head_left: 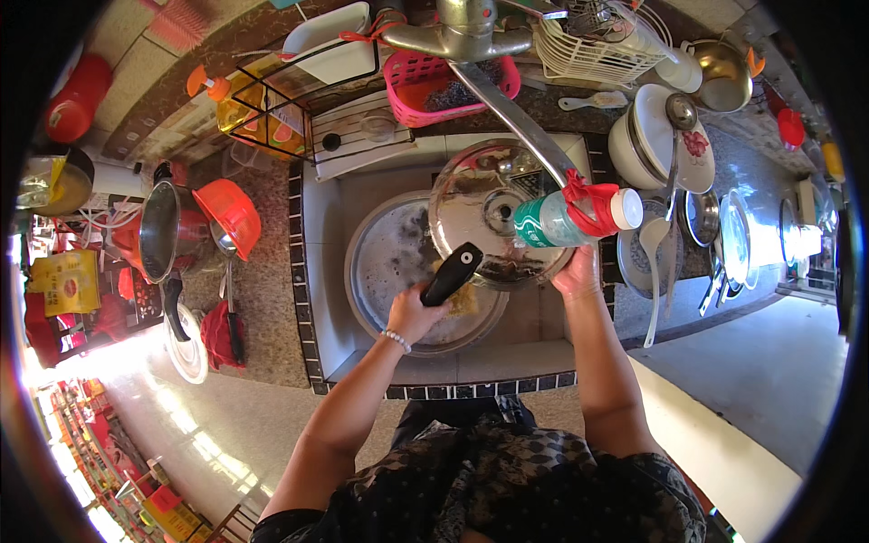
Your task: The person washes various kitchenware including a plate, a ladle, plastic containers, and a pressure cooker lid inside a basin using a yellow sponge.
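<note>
Inside the tiled sink (516, 379), a round metal basin (349, 275) holds cloudy, sudsy water. My right hand (577, 273) grips the lower right rim of a shiny round metal lid (468, 197), which is tilted over the basin. A black handle (453, 273) is in my left hand (415, 313), its holed end pointing up; the tool's other end is hidden. Close to those fingers is a blurred yellowish sponge-like thing (465, 302). A plastic bottle (550, 220), tied with red cloth to the faucet spout (516, 115), hangs over the lid and partly covers it.
Behind the sink stand a pink basket (411, 112) and a yellow soap bottle (237, 102) in a black rack. Stacked bowls (628, 149) and a white ladle (652, 271) crowd the right counter. On the left are a saucepan (159, 231) and a red colander (234, 214).
</note>
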`<state>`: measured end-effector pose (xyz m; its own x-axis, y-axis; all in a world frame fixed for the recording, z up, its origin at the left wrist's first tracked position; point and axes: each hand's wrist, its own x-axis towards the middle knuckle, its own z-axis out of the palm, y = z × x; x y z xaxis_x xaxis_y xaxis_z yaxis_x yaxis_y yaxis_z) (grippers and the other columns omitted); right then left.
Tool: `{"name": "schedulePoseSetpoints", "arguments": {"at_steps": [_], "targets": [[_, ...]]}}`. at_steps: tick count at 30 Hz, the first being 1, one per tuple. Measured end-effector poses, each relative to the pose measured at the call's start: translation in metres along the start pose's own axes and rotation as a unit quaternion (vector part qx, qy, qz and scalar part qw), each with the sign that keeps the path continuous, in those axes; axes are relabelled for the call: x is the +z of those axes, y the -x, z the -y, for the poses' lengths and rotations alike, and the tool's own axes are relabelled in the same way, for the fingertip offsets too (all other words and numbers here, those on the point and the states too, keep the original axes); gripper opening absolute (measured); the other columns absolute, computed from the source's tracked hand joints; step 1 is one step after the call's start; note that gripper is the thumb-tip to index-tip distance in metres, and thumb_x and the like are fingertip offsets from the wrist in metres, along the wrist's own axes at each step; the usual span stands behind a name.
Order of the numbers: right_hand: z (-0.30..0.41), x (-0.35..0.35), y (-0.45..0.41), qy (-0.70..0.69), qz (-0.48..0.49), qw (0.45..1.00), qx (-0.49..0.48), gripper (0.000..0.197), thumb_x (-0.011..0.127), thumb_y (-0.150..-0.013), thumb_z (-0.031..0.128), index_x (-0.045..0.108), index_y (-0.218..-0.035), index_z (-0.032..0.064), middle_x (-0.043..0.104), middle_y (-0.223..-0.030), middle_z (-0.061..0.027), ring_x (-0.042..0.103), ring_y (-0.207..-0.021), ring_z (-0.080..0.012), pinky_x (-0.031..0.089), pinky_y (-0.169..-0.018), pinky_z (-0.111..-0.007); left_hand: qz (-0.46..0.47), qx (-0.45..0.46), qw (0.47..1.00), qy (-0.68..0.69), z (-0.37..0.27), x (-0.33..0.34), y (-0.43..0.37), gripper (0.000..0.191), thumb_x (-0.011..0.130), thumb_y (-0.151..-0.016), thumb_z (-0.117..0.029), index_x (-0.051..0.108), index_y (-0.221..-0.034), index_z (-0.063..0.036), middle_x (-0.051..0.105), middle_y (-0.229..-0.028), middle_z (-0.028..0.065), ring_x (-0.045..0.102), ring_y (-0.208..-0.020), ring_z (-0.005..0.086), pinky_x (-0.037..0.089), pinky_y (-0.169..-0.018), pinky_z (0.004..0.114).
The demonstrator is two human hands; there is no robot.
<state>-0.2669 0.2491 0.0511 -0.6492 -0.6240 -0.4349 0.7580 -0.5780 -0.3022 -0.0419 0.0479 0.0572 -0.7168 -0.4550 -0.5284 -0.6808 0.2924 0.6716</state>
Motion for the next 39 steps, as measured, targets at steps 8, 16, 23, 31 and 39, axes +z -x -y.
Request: {"name": "schedulePoseSetpoints", "arguments": {"at_steps": [8,16,23,31,39], "targets": [[0.028,0.030,0.040,0.084,0.103,0.984,-0.116,0.052,0.046,-0.095,0.038,0.037,-0.136,0.0081,0.045,-0.136,-0.0080,0.043,-0.124,-0.0266,0.031,-0.106,-0.045,-0.036,0.042,0.998,0.017,-0.028,0.008,-0.057,0.051,0.079,-0.061,-0.034,0.066,-0.103,-0.0088,0.068,-0.089,0.0145,0.065,-0.086,0.0281,0.050,-0.077,0.038],[0.049,0.030,0.072,0.107,0.140,0.976,-0.126,0.047,0.041,-0.097,0.034,0.040,-0.135,0.0062,0.048,-0.134,-0.0089,0.044,-0.124,-0.0253,0.032,-0.105,-0.045,0.073,0.087,0.987,0.113,-0.035,0.023,-0.077,0.064,0.084,-0.059,-0.035,0.061,-0.107,0.0004,0.067,-0.092,0.0137,0.064,-0.086,0.0233,0.049,-0.080,0.034],[0.042,0.013,0.083,0.098,0.057,0.989,-0.094,0.042,0.042,-0.097,0.031,0.045,-0.128,0.0043,0.052,-0.127,-0.0113,0.051,-0.116,-0.0265,0.039,-0.100,-0.043,0.348,-0.016,0.927,0.139,-0.020,-0.010,-0.029,0.037,0.077,-0.072,-0.019,0.063,-0.100,0.0009,0.061,-0.070,0.0051,0.058,-0.058,0.0113,0.047,-0.054,0.026],[-0.021,0.032,0.081,0.108,0.002,0.993,0.056,0.049,0.051,-0.092,0.038,0.047,-0.125,0.0020,0.058,-0.116,-0.0110,0.056,-0.107,-0.0235,0.044,-0.094,-0.042,0.372,-0.065,0.896,0.233,0.024,-0.051,0.066,0.018,0.073,-0.076,-0.010,0.061,-0.087,-0.0018,0.056,-0.062,0.0017,0.049,-0.046,0.0086,0.041,-0.044,0.023],[-0.050,0.040,0.065,0.057,-0.060,0.995,0.063,0.046,0.052,-0.092,0.040,0.046,-0.125,0.0078,0.058,-0.118,-0.0074,0.056,-0.108,-0.0219,0.044,-0.093,-0.041,0.271,-0.087,0.890,0.357,0.017,-0.037,0.099,0.012,0.067,-0.079,-0.002,0.058,-0.087,-0.0011,0.056,-0.064,0.0020,0.047,-0.047,0.0055,0.037,-0.041,0.020]]}}
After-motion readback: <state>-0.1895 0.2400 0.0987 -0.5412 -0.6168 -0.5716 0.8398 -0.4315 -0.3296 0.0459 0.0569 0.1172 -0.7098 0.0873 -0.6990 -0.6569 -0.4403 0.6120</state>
